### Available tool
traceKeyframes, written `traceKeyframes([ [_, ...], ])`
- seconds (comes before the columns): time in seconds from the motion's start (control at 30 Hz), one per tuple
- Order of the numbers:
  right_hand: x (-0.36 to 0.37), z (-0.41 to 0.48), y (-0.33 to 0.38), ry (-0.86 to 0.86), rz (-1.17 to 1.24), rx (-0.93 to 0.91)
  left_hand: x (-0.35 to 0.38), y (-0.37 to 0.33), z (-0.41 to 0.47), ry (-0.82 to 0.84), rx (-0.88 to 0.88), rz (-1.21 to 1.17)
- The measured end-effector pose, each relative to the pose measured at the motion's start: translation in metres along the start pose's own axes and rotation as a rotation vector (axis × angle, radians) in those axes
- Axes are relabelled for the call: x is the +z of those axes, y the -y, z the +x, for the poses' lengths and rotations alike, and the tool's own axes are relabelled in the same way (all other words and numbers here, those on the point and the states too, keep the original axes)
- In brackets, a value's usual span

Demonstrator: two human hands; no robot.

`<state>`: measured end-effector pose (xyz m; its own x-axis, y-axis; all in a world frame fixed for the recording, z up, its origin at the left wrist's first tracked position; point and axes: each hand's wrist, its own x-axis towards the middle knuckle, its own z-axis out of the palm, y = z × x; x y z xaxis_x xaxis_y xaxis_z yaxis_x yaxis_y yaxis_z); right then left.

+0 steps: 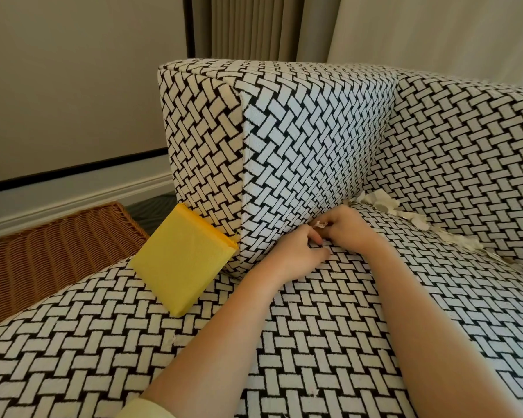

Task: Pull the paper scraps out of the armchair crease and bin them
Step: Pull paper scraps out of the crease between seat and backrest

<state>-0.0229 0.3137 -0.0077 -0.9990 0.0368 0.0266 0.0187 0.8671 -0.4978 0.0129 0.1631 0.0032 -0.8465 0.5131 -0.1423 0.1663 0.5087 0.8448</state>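
The main risk is tearing. The paper scraps (pixel 417 221) look thin and ragged, and a quick tug could leave bits jammed deep in the crease (pixel 453 241) of the armchair (pixel 314 131), out of reach. Loose pieces could also slip from a full pinch and drop onto the seat cushion (pixel 314 327) or the floor on the way to the bin. The wicker basket (pixel 52 245) at the left edge of the frame may be that bin, though that is a guess, and the carry would have to pass over the armrest.

Both hands meet just right of center, where the armrest meets the cushion. The right hand (pixel 349 229) is clenched, thumb and fingers pinching 1 small pale scrap (pixel 320 225) at the seam. The left hand (pixel 296 253) lies just below it with its fingers curled down against the fabric. Whether it grips paper or only presses the cushion cannot be told.

Most scraps sit in a pale line along the crease, running toward the right edge of the frame, so the job looks barely begun. A yellow pad (pixel 181 260) leans against the armrest front.
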Motion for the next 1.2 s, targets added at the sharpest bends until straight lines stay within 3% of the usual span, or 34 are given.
traceKeyframes([
  [0.13,-0.013,-0.016,0.009,-0.14,0.115,-0.032,-0.004,-0.009,-0.002,0.031,-0.029,0.103],
  [0.3,-0.016,-0.023,0.016,-0.189,0.135,-0.021,-0.01,-0.017,-0.001,0.107,-0.126,0.247],
  [0.5,-0.02,-0.021,0.012,-0.286,0.456,0.127,-0.014,-0.027,-0.001,0.113,-0.181,0.424],
  [0.63,-0.02,-0.02,0.014,-0.308,0.675,0.224,-0.003,-0.028,-0.004,0.079,-0.248,0.348],
  [0.73,-0.023,-0.021,0.012,-0.314,0.776,0.279,0.004,-0.023,0.0,0.038,-0.204,0.243],
  [0.8,-0.023,-0.02,0.012,-0.322,0.7,0.291,0.005,-0.02,0.003,0.025,-0.152,0.206],
  [1.0,-0.019,-0.017,0.021,-0.192,0.044,0.284,0.011,-0.026,0.021,0.009,-0.065,0.045],
  [1.2,-0.013,-0.007,0.028,-0.099,-0.15,0.347,0.012,-0.018,0.029,0.051,0.002,-0.123],
])
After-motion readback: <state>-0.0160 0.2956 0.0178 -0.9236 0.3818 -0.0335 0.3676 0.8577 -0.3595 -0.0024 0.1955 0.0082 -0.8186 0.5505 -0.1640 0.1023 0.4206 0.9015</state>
